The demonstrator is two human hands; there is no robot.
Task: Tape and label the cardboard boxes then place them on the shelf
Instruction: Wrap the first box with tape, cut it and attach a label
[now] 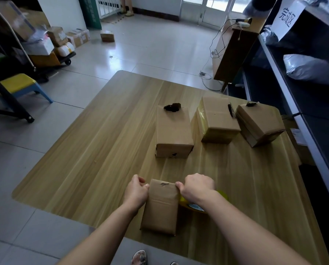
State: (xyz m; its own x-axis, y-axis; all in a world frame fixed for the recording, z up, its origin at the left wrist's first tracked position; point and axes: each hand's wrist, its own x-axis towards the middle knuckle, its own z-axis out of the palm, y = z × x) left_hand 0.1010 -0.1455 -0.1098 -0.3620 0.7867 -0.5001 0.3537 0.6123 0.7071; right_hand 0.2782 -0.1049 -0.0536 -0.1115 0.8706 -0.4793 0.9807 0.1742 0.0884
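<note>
While all four cardboard boxes sit on the surface [102,150] and none shows on the shelf [313,96] at your right, count the job as early -- the shelving step is not yet begun for any of them. Your left hand [136,192] and right hand [197,186] are both clenched at the far corners of the near box [160,207], fingertips appearing to pinch its top edge. Whether a strip of tape runs between them cannot be told. The near box lies flat at the front edge of the surface, straight before you. The yellow tape roll [196,205] lies just beside it, under your right wrist, so taping looks like the step in hand. Farther back stand three more: the middle box [174,131], the glossy-wrapped box [215,121], whose left side shows yellowish tape, and the right-hand box [259,125] nearest the shelf. Dark marks sit on their far top edges; what they are is unclear. No label can be made out on any box -- labelling seems wholly left to do. The shelf holds grey bags [311,69] and carries a paper sign [288,18].
</note>
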